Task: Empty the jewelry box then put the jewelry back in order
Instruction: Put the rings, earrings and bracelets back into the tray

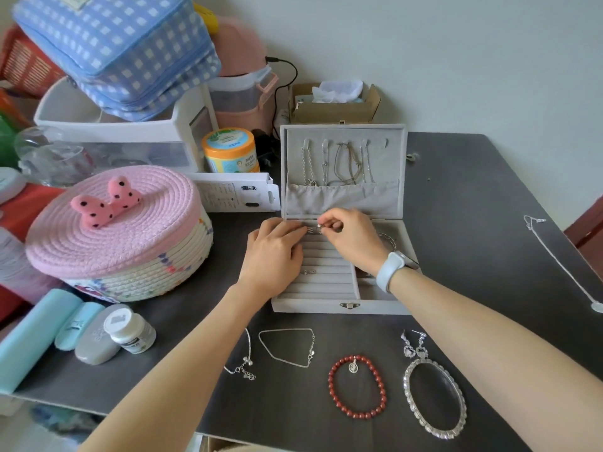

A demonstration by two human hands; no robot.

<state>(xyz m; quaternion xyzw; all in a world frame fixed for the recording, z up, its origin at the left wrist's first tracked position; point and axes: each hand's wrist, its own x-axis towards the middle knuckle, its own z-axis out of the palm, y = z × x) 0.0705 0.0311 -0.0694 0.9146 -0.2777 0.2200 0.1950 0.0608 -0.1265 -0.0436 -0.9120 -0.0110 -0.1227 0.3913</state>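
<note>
At box rear: right hand [350, 238] pinches ring [319, 227]; left hand [277, 252] fingers curled at ring rolls, grip unclear.
Below hands, tabletop [473, 197]: bracelets [357, 386], earrings [413, 345] out.
Box [342, 306]: part emptied, judged; chains remain in lid.
</note>
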